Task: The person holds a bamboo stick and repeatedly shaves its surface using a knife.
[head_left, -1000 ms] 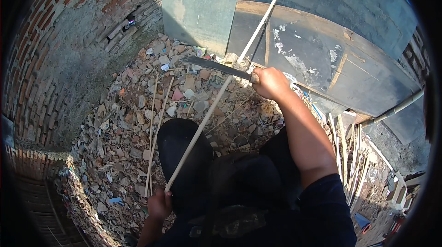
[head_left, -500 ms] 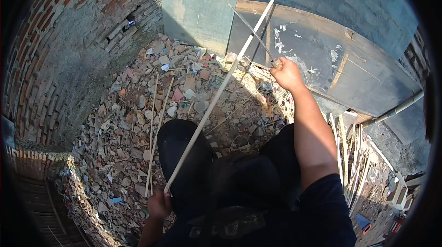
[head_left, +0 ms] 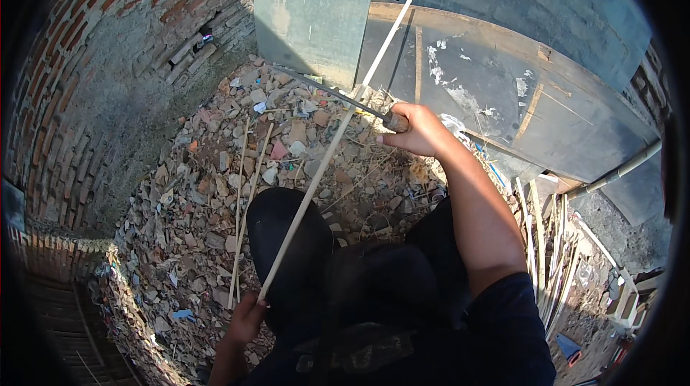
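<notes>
A long pale wooden or bamboo strip (head_left: 309, 197) slants over my left knee, from low near my body up toward the far panels. My left hand (head_left: 247, 318) is closed round its near end. In my right hand (head_left: 420, 130) I grip the wooden handle of a long, thin-bladed knife (head_left: 327, 90). Its dark blade points to the far left and crosses the strip's upper part; whether it touches the strip I cannot tell. Two more pale strips (head_left: 236, 242) lie to the left of my knee on the rubble.
Broken brick and stone rubble (head_left: 194, 192) covers the ground. A brick wall (head_left: 108, 84) rises at left; dark panels (head_left: 481, 84) and a grey-green board (head_left: 313, 16) stand at the far side. To the right lie a bundle of strips (head_left: 560, 256) and a blue-bladed tool (head_left: 568, 348).
My right hand has moved left and nearer, swinging the blade leftward and flatter across the strip. The strip's far end has shifted slightly left; my left hand stays nearly in place.
</notes>
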`<state>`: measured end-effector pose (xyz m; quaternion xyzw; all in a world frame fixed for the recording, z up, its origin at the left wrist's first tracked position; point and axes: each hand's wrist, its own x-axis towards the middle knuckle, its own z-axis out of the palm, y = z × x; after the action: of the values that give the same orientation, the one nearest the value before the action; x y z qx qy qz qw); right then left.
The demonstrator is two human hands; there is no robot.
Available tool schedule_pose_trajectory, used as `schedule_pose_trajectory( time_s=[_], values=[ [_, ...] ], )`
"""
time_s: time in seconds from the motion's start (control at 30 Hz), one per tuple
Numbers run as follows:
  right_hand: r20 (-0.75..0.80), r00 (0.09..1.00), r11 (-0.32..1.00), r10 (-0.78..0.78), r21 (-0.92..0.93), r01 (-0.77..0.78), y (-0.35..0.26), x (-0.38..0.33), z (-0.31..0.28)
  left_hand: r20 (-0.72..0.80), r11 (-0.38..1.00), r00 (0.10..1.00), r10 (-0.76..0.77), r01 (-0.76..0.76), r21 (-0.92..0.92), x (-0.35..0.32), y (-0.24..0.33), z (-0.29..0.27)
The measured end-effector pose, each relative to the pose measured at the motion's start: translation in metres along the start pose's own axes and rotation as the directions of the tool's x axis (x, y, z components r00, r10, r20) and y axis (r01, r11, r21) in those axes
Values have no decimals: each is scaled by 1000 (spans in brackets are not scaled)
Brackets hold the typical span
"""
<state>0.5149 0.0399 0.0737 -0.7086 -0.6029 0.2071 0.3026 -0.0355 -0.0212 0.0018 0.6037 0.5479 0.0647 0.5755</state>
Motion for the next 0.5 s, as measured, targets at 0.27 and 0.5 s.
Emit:
schedule_pose_trajectory(
  time_s=[0.27, 0.5],
  values=[
    [-162, 986, 955, -48, 283, 93, -7, 4, 34, -158, 894, 923, 351, -280, 349, -15, -5, 22],
    [-64, 998, 933, -4, 360, 27, 6, 12, 46, -202, 854, 923, 329, -199, 480, -23, 18, 24]
  ],
)
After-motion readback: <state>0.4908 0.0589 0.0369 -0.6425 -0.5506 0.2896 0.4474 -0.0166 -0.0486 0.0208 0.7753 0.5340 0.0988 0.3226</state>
